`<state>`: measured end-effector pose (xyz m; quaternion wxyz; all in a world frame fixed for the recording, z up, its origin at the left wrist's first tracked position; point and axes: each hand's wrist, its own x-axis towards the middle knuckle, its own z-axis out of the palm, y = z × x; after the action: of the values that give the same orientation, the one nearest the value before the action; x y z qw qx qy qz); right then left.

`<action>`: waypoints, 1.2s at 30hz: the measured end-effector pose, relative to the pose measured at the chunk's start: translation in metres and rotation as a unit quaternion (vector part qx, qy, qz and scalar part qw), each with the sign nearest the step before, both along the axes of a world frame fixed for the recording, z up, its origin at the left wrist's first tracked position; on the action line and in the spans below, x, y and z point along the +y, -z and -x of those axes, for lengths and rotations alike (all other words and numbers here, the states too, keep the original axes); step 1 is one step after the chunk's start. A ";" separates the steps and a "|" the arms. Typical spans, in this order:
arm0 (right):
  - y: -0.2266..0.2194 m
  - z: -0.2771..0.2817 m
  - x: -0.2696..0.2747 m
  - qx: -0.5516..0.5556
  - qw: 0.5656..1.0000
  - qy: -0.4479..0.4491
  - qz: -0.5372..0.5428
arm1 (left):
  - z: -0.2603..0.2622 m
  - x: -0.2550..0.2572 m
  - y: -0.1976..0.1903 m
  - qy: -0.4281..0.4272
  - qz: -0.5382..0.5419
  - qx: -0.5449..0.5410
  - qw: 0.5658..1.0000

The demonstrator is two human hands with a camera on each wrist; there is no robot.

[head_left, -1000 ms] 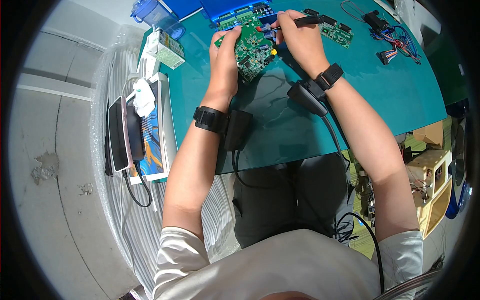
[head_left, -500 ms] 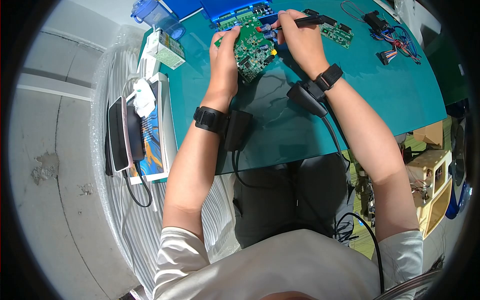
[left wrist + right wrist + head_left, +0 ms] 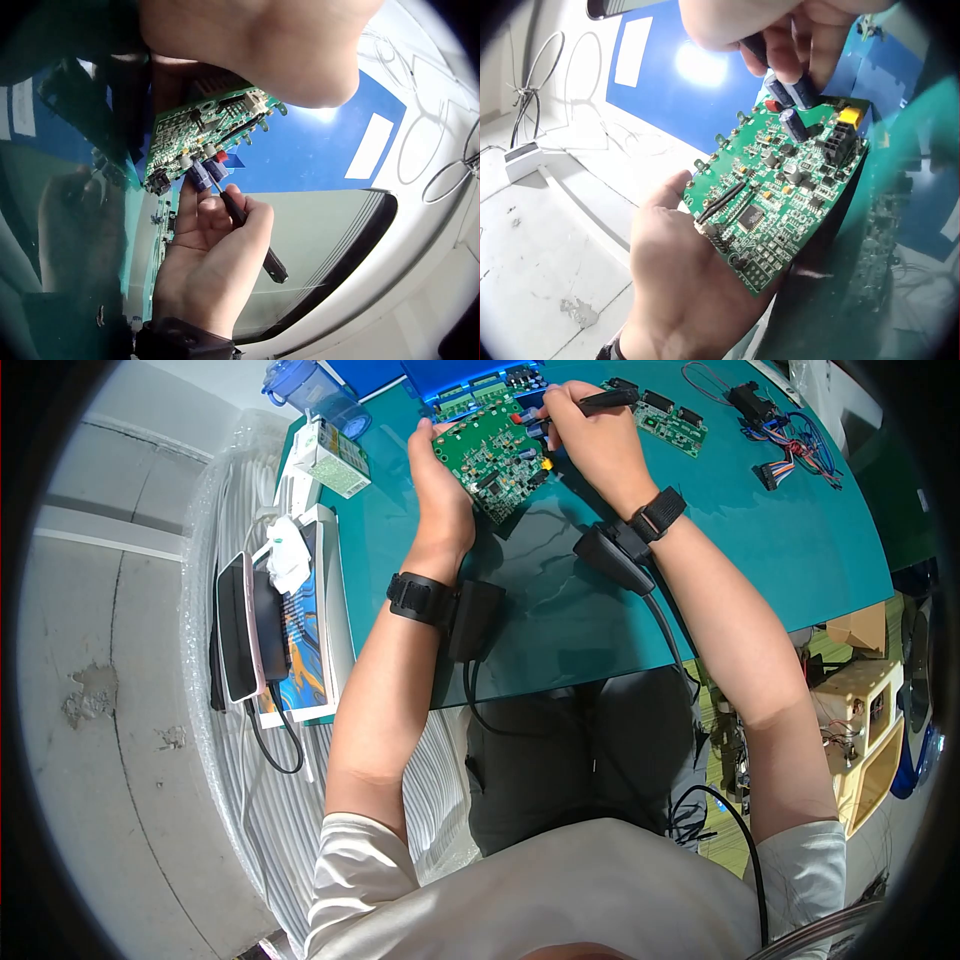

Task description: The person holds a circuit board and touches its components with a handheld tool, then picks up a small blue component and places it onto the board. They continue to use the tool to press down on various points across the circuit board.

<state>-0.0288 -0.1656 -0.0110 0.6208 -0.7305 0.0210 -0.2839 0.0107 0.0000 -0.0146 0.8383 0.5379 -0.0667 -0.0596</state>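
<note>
A green circuit board (image 3: 492, 460) is held up by the left hand (image 3: 441, 495), which supports it from below and along its edge in the right wrist view. The right hand (image 3: 600, 445) grips a black-handled tool (image 3: 608, 401) like a pen; in the left wrist view the thin metal tip of this tool (image 3: 236, 211) reaches the blue cylindrical capacitors (image 3: 199, 175) at the board's edge. Fingers of the right hand (image 3: 786, 62) touch those capacitors (image 3: 802, 91) in the right wrist view. Beside them sit a small red part (image 3: 772, 106) and a yellow connector (image 3: 850, 117).
A blue case (image 3: 425, 378) with green terminals stands behind the board. A second circuit board (image 3: 674, 426) and bundled wires (image 3: 790, 445) lie to the right. At left are a small carton (image 3: 331, 457), a blue-lidded container (image 3: 315, 398) and a phone (image 3: 238, 628) by a white tray.
The left thumb has moved off the board's face toward its left edge, and the board has tilted slightly. The right hand with the tool has shifted a little to the left.
</note>
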 end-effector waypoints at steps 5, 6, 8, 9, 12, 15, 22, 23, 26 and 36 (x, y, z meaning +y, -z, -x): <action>0.001 -0.002 -0.001 -0.002 1.000 -0.001 0.016 | -0.002 0.000 0.001 -0.006 0.009 0.008 1.000; 0.002 -0.002 -0.001 -0.002 1.000 -0.001 0.016 | -0.001 0.000 0.001 -0.008 0.007 0.009 1.000; 0.002 -0.002 0.000 -0.005 1.000 0.003 0.018 | 0.000 0.000 0.000 -0.009 0.006 0.010 1.000; 0.002 -0.002 0.000 -0.005 1.000 0.003 0.018 | 0.000 0.000 0.000 -0.009 0.006 0.007 1.000; 0.000 -0.001 0.002 -0.001 1.000 0.005 0.014 | 0.002 -0.001 -0.002 -0.010 0.006 0.006 1.000; 0.001 -0.001 0.002 0.001 1.000 0.006 0.023 | 0.003 -0.002 -0.004 -0.011 0.005 0.013 1.000; 0.001 0.000 0.003 -0.002 1.000 0.011 0.023 | 0.000 -0.001 -0.002 -0.005 -0.001 0.018 1.000; 0.001 0.000 0.003 -0.002 1.000 0.011 0.021 | 0.001 -0.002 -0.003 -0.005 -0.001 0.018 1.000; 0.001 0.000 0.002 -0.006 0.999 0.021 0.041 | 0.003 -0.003 -0.005 -0.004 0.003 0.030 1.000; -0.002 0.004 0.006 -0.046 0.999 0.009 -0.014 | -0.001 -0.001 -0.003 -0.017 0.035 0.073 0.997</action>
<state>-0.0327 -0.1595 -0.0089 0.6285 -0.7078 0.0024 -0.3223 0.0113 -0.0012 -0.0112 0.8603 0.5031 0.0019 -0.0819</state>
